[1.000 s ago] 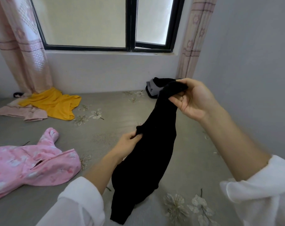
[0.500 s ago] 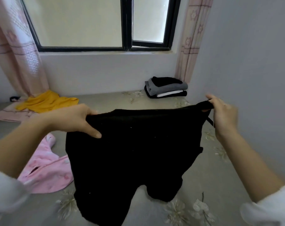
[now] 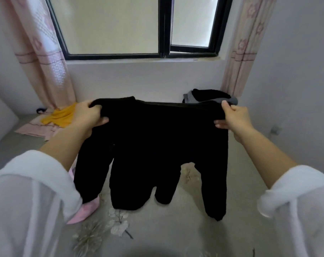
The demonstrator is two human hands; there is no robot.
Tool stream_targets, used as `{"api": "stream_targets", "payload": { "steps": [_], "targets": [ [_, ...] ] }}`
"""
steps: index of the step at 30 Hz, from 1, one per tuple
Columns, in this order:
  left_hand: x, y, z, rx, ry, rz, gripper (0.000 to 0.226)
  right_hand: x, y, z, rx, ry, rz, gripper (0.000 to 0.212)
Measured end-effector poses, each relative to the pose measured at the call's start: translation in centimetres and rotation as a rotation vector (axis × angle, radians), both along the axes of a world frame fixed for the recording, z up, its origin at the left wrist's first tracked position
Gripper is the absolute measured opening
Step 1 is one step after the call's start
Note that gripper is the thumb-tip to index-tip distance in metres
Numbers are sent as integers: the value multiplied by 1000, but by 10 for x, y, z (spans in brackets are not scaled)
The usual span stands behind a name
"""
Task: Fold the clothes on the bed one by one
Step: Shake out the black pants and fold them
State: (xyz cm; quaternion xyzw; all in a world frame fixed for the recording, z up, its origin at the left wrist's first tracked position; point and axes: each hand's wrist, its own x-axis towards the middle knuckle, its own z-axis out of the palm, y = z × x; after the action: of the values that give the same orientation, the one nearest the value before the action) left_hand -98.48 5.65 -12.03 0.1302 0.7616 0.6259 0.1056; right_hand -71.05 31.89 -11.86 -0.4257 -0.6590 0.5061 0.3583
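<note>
My left hand and right hand, fingers curled round each shoulder, held the black top spread above the bed. Next, I judged: lay it flat. Bare sheet lay below, the pink garment crowded the left, and the wall stood close on the right.

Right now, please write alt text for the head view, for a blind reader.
A black garment hangs spread wide over the grey bed, its top corners held by the left grip and the right grip. Folded clothes lie behind.
</note>
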Motion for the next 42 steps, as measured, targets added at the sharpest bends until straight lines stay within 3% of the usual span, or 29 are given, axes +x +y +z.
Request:
{"api": "stream_targets", "payload": {
  "steps": [5,10,14,20,25,28,32,36,38,40,42],
  "targets": [
    [5,-5,-5,-47,527,-49,34,6,-4,-3,441,52,-83,52],
    [26,-40,-64,-184,669,-70,42,46,-27,-50,567,-75,-31,45],
    [64,-82,-136,-334,576,-167,48,90,-55,-112,583,-177,11,32],
    [137,-140,-260,-608,283,-365,39,147,-97,-242,376,-592,117,27],
    [177,-169,-339,-864,-61,-504,21,176,-139,-340,31,-929,353,40],
    [190,-184,-373,-990,-142,-550,13,193,-165,-382,-82,-1013,420,52],
    [204,-210,-405,-1155,-214,-725,17,214,-192,-410,-120,-1142,436,43],
    [219,-228,-432,-1311,-339,-922,34,228,-207,-421,-208,-1229,503,34],
    [225,-221,-438,-1374,-363,-921,24,226,-206,-425,-244,-1178,441,44],
    [228,-200,-439,-1414,-248,-835,18,220,-192,-425,-300,-989,215,52],
    [230,-166,-437,-1355,-109,-725,15,208,-166,-423,-275,-926,90,46]
  ]
}}
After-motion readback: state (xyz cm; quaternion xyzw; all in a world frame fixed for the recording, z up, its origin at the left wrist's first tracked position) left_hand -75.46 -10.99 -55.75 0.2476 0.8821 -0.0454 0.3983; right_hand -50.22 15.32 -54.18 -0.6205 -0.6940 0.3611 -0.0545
